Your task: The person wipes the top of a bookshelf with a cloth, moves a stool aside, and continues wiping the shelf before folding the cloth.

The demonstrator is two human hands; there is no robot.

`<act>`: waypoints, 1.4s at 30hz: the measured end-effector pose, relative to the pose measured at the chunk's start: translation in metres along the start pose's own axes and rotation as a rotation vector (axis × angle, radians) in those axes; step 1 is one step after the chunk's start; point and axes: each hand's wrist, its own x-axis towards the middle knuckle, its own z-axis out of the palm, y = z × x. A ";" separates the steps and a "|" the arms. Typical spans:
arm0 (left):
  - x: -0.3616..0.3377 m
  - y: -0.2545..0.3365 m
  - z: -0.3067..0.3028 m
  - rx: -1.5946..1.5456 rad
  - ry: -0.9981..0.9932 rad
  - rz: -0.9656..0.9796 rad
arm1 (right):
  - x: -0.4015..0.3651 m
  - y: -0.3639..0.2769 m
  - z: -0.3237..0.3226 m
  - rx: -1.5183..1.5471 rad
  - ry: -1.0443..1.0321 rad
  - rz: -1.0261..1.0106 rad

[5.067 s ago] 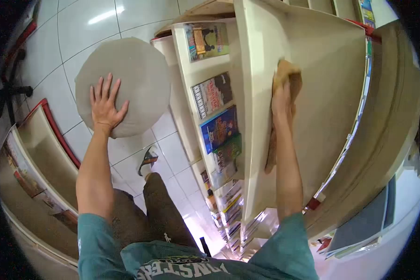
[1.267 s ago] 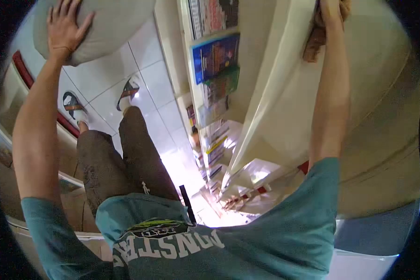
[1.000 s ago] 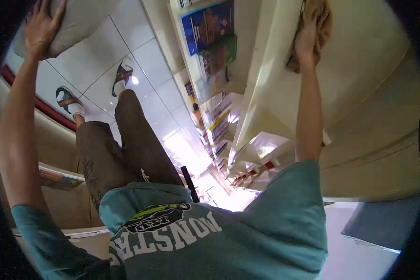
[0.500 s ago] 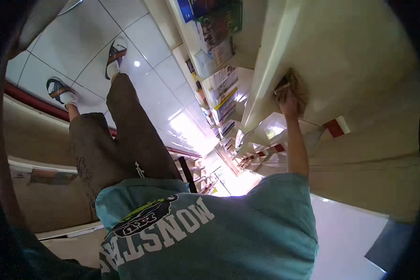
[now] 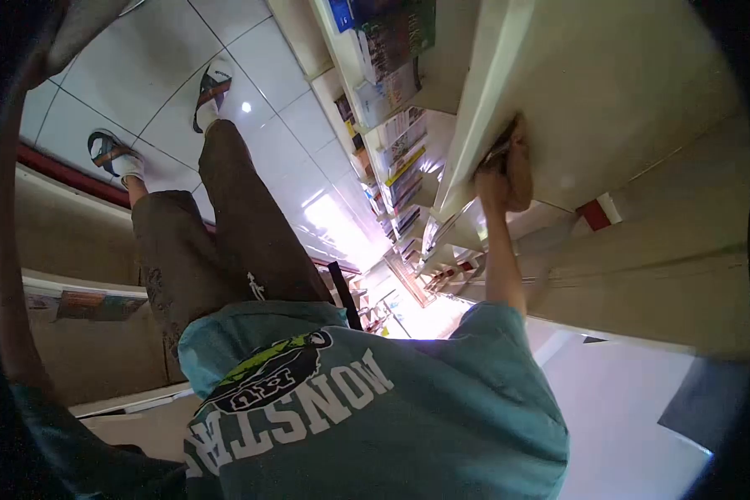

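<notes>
My right hand (image 5: 493,185) is closed round a brown cloth (image 5: 520,171) and presses it against a broad cream panel (image 5: 608,92), close to the panel's long pale edge. The cloth is bunched and partly hidden by the fingers. Along the far left side runs my left arm, dark and very near the camera; its hand lies outside the frame.
Shelves with books (image 5: 396,42) stand beside the panel and run back towards a bright area. White floor tiles (image 5: 175,50) lie under my sandalled feet at the upper left. A red and white block (image 5: 593,215) sits at the panel's lower edge.
My right hand has moved a little left and down with the cloth, nearer the panel's long edge. The cloth looks narrower and more bunched. The view has shifted slightly.
</notes>
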 end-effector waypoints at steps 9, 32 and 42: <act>0.005 -0.031 0.021 0.403 -0.048 0.172 | -0.073 -0.138 -0.160 2.060 0.427 0.103; 0.019 -0.011 -0.021 -0.121 -0.006 0.050 | 0.204 -0.180 -0.663 2.428 0.473 -0.005; 0.019 -0.013 -0.024 -0.179 -0.022 0.009 | 0.250 -0.149 -0.789 2.307 1.078 0.183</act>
